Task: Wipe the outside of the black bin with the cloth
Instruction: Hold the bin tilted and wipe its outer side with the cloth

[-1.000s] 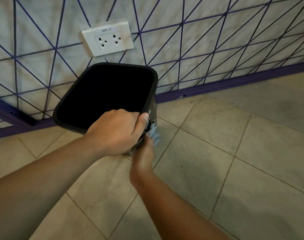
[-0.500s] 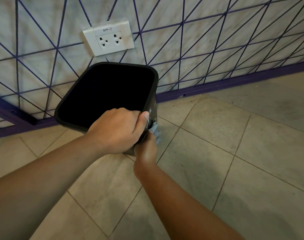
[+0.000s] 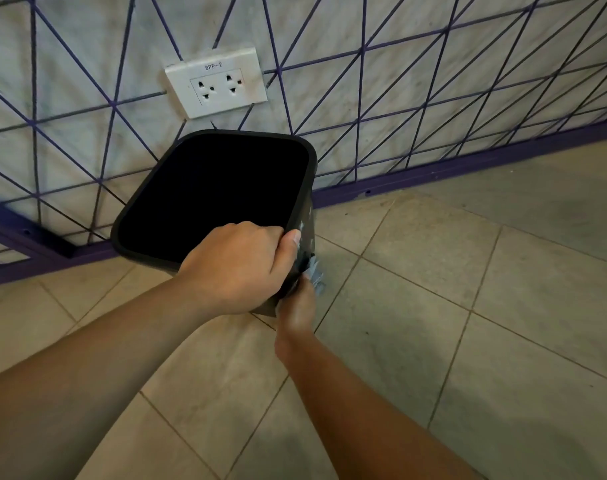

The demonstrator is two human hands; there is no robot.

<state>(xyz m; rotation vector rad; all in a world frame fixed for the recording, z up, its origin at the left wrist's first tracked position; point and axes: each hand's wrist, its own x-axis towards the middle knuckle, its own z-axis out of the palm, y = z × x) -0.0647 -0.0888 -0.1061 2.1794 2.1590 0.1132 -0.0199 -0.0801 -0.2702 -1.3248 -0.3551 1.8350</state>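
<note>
Gripping the near right corner of the black bin's rim, the left hand curls its fingers inside and thumb outside, tilting the bin's mouth toward the camera against the wall by the socket. The right hand sits just below, pinching a pale blue cloth against the bin's right outer wall. That wall runs away from this hand toward the wall, so the wipe likely travels along it.
</note>
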